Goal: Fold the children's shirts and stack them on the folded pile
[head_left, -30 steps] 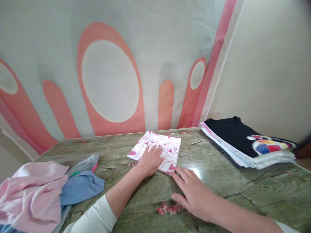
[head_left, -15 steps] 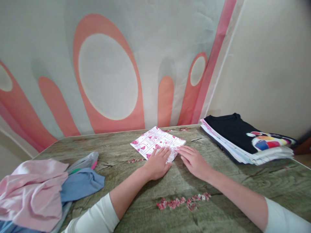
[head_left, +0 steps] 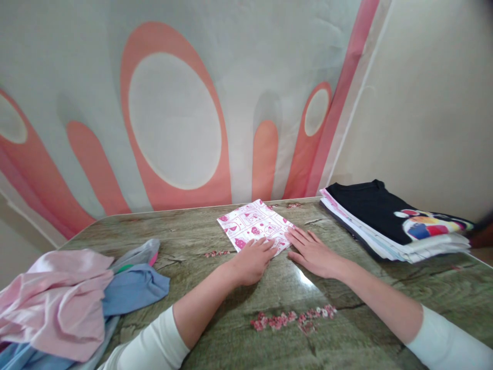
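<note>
A folded white cloth with a pink cartoon print (head_left: 254,221) lies flat near the far edge of the table, its corners turned like a diamond. My left hand (head_left: 254,261) rests on its near edge, fingers stretched out over the print. At the cloth's right corner, my right hand (head_left: 311,253) lies palm down with its fingers spread, the fingertips touching the edge. Neither hand grips anything. Part of the cloth's near side is hidden under my left fingers.
On the right stands a stack of folded clothes, topped by a black T-shirt (head_left: 365,210) with a colourful print. A loose heap with a pink garment (head_left: 65,303) and a blue garment (head_left: 134,289) lies at the left. The wooden-patterned table (head_left: 223,334) meets a printed backdrop (head_left: 239,77).
The cloth has shifted slightly right and turned a little. My right hand has spread its fingers flatter against the cloth's corner. My left hand has stayed on the near edge.
</note>
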Demonstrator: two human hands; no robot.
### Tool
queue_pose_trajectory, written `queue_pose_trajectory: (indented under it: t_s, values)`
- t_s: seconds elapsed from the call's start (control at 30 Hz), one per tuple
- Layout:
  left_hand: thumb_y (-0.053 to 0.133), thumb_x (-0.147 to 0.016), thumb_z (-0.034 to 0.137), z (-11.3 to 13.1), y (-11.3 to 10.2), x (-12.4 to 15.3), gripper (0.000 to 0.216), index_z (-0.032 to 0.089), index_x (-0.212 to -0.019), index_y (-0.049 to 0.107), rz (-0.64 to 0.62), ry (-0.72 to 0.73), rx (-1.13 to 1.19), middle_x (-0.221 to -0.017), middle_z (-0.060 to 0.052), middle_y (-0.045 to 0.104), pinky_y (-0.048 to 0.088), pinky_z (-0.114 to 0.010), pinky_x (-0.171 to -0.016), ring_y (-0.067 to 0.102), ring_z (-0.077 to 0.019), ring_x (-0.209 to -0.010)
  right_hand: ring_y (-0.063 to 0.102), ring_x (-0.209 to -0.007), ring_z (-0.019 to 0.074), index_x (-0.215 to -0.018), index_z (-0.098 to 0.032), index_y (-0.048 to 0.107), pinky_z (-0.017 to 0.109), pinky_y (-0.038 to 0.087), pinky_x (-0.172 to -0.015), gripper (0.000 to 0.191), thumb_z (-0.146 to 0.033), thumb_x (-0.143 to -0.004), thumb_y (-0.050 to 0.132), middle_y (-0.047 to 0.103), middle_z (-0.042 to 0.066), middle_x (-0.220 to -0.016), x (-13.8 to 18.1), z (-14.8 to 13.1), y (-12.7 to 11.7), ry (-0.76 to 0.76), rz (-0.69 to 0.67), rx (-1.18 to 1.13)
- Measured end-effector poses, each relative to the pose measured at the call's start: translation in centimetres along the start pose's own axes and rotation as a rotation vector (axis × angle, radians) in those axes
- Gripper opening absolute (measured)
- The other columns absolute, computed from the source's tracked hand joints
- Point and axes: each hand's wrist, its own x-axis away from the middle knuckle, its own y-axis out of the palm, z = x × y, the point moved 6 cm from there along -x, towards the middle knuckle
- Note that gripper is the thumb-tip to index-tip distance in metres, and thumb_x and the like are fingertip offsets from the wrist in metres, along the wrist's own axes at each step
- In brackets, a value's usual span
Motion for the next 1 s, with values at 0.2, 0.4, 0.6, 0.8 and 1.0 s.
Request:
queue_pose_trajectory:
  t_s: [0.2,0.4,0.6,0.8,1.0]
  values:
    - [0.016,-0.095,0.04,-3.1,-0.9,0.4,0.051,0.016,-0.138,0.027,0.098,-0.15,0.029,-0.146,-0.01,0.024,0.016,-0.038,-0.108,0.019,-0.021,-0.134,0.017,-0.134,0.0253,-0.139,-0.017,0.03,0.046,0.012,-0.109,0.07,-0.062,-0.087,0.02,0.026,0.009,-0.145,0.8,-0.8,-0.5,0.04,0.053,0.05]
    - [0.013,-0.089,0.059,-6.8,1.1,1.1,0.063,0.024,-0.142,0.016,0.04,-0.383,-0.056,-0.149,-0.008,0.009,0.011,-0.051,-0.105,0.01,-0.0309,-0.135,0.022,-0.132,0.0298,-0.132,-0.005,0.041,0.048,0.011,-0.109,0.074,-0.06,-0.086,0.026,0.035,0.018,-0.139,1.3,-3.6,-1.4,0.107,0.143,0.075]
    - [0.015,-0.088,0.061,-5.5,1.6,0.8,0.067,0.021,-0.141,0.02,0.128,-0.481,-0.125,-0.148,-0.012,0.015,0.014,-0.053,-0.104,0.012,-0.036,-0.133,0.022,-0.133,0.0255,-0.14,-0.015,0.027,0.045,0.021,-0.107,0.064,-0.052,-0.089,0.031,0.025,0.012,-0.145,2.1,-9.6,-2.1,-0.165,0.115,-0.062]
    - [0.021,-0.091,0.052,-5.5,0.6,0.9,0.057,0.02,-0.137,0.031,0.197,-0.468,-0.18,-0.143,-0.012,0.028,0.024,-0.051,-0.099,0.03,-0.0347,-0.126,0.029,-0.129,0.0296,-0.134,-0.014,0.039,0.051,0.022,-0.105,0.06,-0.053,-0.088,0.036,0.037,0.014,-0.139,2.4,-10.0,-2.4,-0.202,0.123,-0.053]
    - [0.022,-0.09,0.052,-9.5,-0.2,2.6,0.057,0.019,-0.136,0.032,0.198,-0.595,-0.216,-0.143,-0.013,0.029,0.015,-0.053,-0.102,0.022,-0.0327,-0.131,0.044,-0.118,0.0288,-0.118,-0.01,0.055,0.05,0.021,-0.105,0.055,-0.052,-0.087,0.038,0.053,0.017,-0.124,2.1,-9.0,-3.8,-0.14,0.167,0.015]
